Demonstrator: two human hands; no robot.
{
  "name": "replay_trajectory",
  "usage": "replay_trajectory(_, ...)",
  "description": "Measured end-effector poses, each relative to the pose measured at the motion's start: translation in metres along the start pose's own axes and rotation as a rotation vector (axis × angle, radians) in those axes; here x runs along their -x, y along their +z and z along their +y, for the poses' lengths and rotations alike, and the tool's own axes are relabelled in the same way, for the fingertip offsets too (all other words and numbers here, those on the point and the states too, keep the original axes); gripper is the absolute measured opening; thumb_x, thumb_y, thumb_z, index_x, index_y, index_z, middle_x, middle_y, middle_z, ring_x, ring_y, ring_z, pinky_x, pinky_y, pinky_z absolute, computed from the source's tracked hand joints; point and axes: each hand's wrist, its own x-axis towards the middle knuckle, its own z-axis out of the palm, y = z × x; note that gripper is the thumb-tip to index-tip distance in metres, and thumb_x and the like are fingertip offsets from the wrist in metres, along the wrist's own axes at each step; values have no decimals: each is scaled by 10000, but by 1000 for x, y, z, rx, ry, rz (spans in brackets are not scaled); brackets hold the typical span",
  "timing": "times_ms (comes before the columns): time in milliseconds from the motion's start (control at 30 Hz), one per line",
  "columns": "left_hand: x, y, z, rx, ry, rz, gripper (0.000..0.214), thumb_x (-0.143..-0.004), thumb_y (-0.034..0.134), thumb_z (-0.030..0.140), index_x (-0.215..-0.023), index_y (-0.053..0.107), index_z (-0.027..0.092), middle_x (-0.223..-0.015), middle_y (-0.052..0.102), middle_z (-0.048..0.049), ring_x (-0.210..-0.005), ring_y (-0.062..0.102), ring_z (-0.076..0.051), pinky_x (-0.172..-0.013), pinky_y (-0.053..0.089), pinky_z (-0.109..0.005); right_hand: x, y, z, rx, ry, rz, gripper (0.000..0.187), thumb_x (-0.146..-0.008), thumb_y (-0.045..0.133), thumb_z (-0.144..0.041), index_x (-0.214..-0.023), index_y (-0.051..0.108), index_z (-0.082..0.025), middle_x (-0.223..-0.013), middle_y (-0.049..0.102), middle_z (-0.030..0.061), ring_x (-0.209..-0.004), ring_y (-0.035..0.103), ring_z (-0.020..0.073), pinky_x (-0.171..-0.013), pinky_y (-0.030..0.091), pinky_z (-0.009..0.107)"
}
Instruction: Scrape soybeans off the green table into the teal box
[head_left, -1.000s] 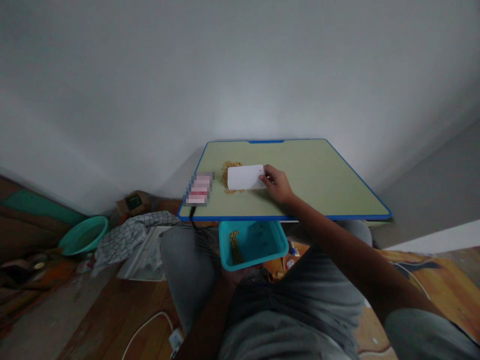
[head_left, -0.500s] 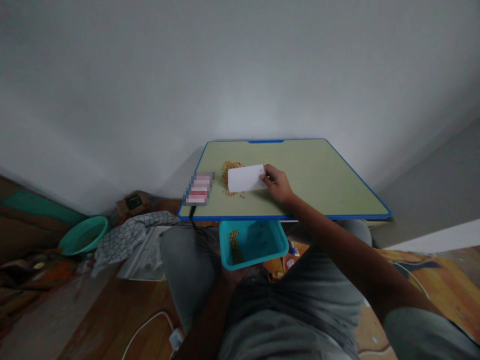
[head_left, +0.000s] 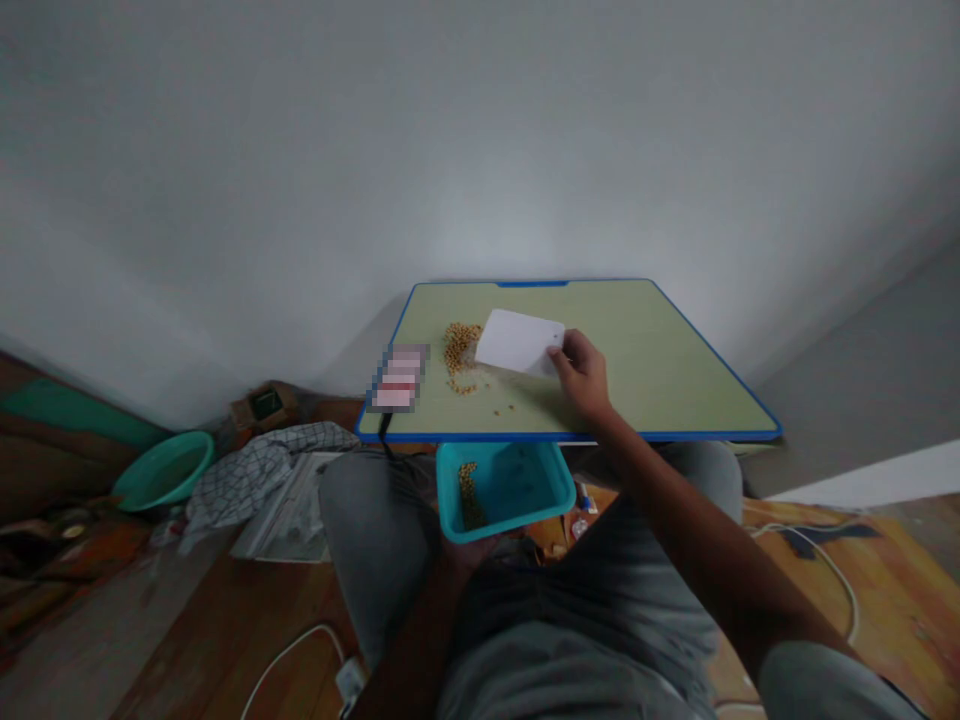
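Note:
My right hand (head_left: 586,375) pinches the right end of a white card (head_left: 521,342) above the table. Just left of the card lies a heap of small yellow-brown beans (head_left: 457,345), with a few stray ones nearer the table's front edge. Below that edge, my left hand (head_left: 472,550) supports a turquoise plastic basin (head_left: 525,485) from underneath; its fingers are mostly hidden. More beans (head_left: 470,495) rest along the basin's left side.
The pale green table (head_left: 637,370) has a blue rim and stands against a wall. A blurred-out pinkish item (head_left: 397,378) with a black strap lies at its left. On the floor to the left are a green tub (head_left: 169,470) and checked cloth (head_left: 247,470).
My right hand has drawn the card to the right and tilted it, uncovering more of the beans. A few stray beans now show near the front. The basin stays almost where it was.

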Motion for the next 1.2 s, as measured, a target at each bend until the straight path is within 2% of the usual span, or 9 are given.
replay_trajectory(133, -4, 3, -1, -1, -11, 9, 772, -1119, 72, 510, -1598, 594, 204, -1667, 571, -159, -1516, 578, -356, -1214, 454, -648, 30, -29, 3, 40, 136, 198, 253, -879, 678, -476, -910, 639, -229, -793, 632, 6, -741, 557, 194, -673, 442, 310)
replay_trajectory(200, -6, 4, -2, -6, -10, 21, 755, -1121, 88, 510, -1607, 584, 215, -1672, 570, -153, -1517, 575, -361, -1190, 480, -644, 44, -41, 1, 41, 210, 244, 227, -850, 681, -436, -906, 652, -218, -792, 651, 7, -724, 562, 190, -655, 436, 305)
replay_trajectory(400, -7, 0, -2, -15, 5, 25, 717, -1100, 216, 589, -1613, 579, 243, -1677, 566, -155, -1509, 571, -415, -1100, 555, -663, 74, -54, -20, 145, 219, 218, 210, -860, 679, -428, -858, 645, -221, -733, 632, -7, -657, 547, 172, -624, 422, 303)
replay_trajectory(533, -8, -2, -2, -9, -3, 8, 737, -1090, 238, 621, -1599, 596, 226, -1680, 561, -148, -1496, 586, -416, -1109, 558, -657, 85, -53, -32, 215, 180, 154, 184, -871, 675, -404, -840, 638, -227, -697, 610, -16, -624, 522, 162, -607, 414, 296)
replay_trajectory(667, -8, -3, -3, 4, -3, 7, 781, -1081, 237, 660, -1617, 570, 200, -1680, 556, -151, -1515, 573, -398, -1112, 565, -609, 93, -49, -38, 159, 223, 62, 194, -894, 676, -413, -877, 665, -220, -726, 627, -5, -648, 550, 168, -608, 415, 295)
replay_trajectory(800, -6, -3, -3, 15, 6, 22, 790, -1077, 220, 684, -1622, 564, 228, -1688, 552, -127, -1518, 573, -389, -1096, 572, -597, 96, -46, -41, 40, 293, -45, 227, -884, 698, -438, -844, 659, -218, -705, 579, -13, -642, 526, 166, -582, 389, 288)
replay_trajectory(933, -5, -1, -3, 17, 5, 44, 815, -1091, 147, 661, -1609, 582, 207, -1671, 572, -138, -1518, 571, -398, -1097, 568, -610, 90, -46, -42, -70, 316, -115, 233, -875, 719, -441, -858, 672, -214, -735, 606, -3, -663, 540, 171, -599, 408, 293)
replay_trajectory(1000, -4, 0, -3, 16, 3, 51, 819, -1090, 137, 664, -1613, 577, 212, -1671, 574, -146, -1510, 579, -403, -1097, 563, -618, 83, -44, -41, -102, 306, -92, 234, -870, 726, -441, -853, 663, -216, -737, 611, -2, -667, 541, 172, -604, 410, 293)
replay_trajectory(1200, -1, -1, -3, 15, 11, 48, 784, -1104, 117, 617, -1592, 606, 248, -1672, 578, -137, -1474, 618, -378, -1125, 547, -614, 51, -26, -24, -36, 223, 106, 277, -853, 721, -486, -911, 656, -224, -813, 684, 27, -730, 607, 199, -674, 476, 323)
